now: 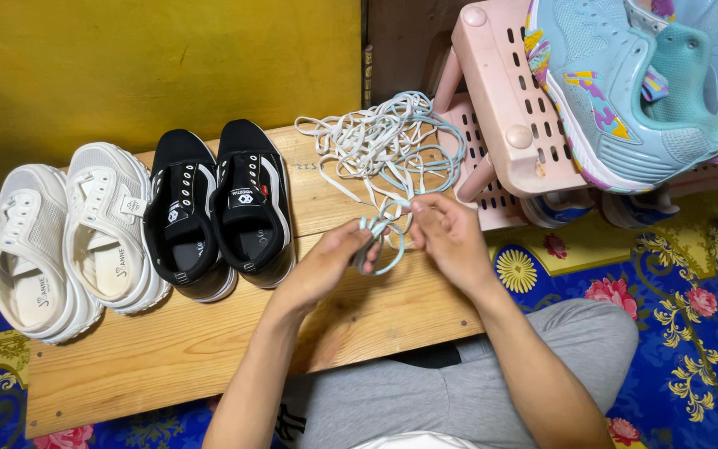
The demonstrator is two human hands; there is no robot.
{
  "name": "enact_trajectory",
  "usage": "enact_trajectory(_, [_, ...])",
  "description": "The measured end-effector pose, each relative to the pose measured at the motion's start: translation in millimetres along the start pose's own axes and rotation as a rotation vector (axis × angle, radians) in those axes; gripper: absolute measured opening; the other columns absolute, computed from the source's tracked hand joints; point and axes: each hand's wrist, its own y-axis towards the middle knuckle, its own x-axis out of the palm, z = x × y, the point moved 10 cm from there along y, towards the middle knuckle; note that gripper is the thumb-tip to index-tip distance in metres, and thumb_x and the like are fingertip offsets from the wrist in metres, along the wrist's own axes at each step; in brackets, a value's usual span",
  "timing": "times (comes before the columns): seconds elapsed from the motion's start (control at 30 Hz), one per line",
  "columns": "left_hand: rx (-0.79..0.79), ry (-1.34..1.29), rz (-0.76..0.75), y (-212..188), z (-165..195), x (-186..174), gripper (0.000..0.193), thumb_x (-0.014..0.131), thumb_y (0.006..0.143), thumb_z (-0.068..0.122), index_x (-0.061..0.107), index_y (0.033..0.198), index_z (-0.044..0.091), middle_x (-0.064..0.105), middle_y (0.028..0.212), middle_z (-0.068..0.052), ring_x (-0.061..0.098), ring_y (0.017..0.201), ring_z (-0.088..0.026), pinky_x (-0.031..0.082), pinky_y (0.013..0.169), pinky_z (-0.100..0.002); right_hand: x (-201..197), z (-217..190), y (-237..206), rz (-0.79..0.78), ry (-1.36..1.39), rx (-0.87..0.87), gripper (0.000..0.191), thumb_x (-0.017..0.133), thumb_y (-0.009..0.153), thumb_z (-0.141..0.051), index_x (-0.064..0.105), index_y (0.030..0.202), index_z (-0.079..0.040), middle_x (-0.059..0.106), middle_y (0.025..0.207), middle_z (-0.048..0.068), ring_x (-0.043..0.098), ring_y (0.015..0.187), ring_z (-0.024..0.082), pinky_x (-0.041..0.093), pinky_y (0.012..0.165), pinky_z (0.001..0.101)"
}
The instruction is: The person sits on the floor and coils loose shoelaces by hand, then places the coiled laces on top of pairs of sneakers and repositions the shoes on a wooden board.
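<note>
My left hand (334,258) and my right hand (449,233) meet over a low wooden board (168,349), both pinching a pale blue shoelace (386,249) that loops between them. The lace runs back into a tangled heap of white and pale blue laces (376,141) at the board's far edge. To the left, a pair of black sneakers (218,208) without laces stands next to a pair of white sneakers (68,237).
A pink plastic shoe rack (504,108) stands at the right and carries pale blue sneakers (617,91) with coloured patches. More shoes sit under it. A yellow wall is behind. My grey-trousered legs rest on a blue flowered mat (691,316).
</note>
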Motion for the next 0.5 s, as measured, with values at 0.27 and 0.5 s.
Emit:
enact_trajectory(0.27, [-0.023, -0.351, 0.262, 1.2, 6.7, -10.5, 0.025, 0.046, 0.104, 0.027, 0.059, 0.106, 0.005, 0.069, 0.094, -0.002, 0.068, 0.094, -0.012, 0.053, 0.094, -0.03, 39.4, -32.1, -40.6, 0.025, -0.379, -0.34, 0.018, 0.073, 0.093, -0.01, 0.073, 0.11, -0.003, 0.077, 0.101, 0.004, 0.07, 0.081, 0.005, 0.057, 0.065, 0.0176])
enact_trajectory(0.5, [0.367, -0.663, 0.323, -28.6, 62.2, -66.9, 0.019, 0.049, 0.116, 0.025, 0.055, 0.113, 0.007, 0.038, 0.074, 0.007, 0.039, 0.061, -0.005, 0.046, 0.073, -0.028, -15.4, 26.9, -36.5, -0.067, -0.357, -0.176, 0.027, 0.065, 0.105, -0.024, 0.072, 0.093, -0.001, 0.067, 0.08, 0.0, 0.057, 0.071, 0.004, 0.046, 0.062, 0.0199])
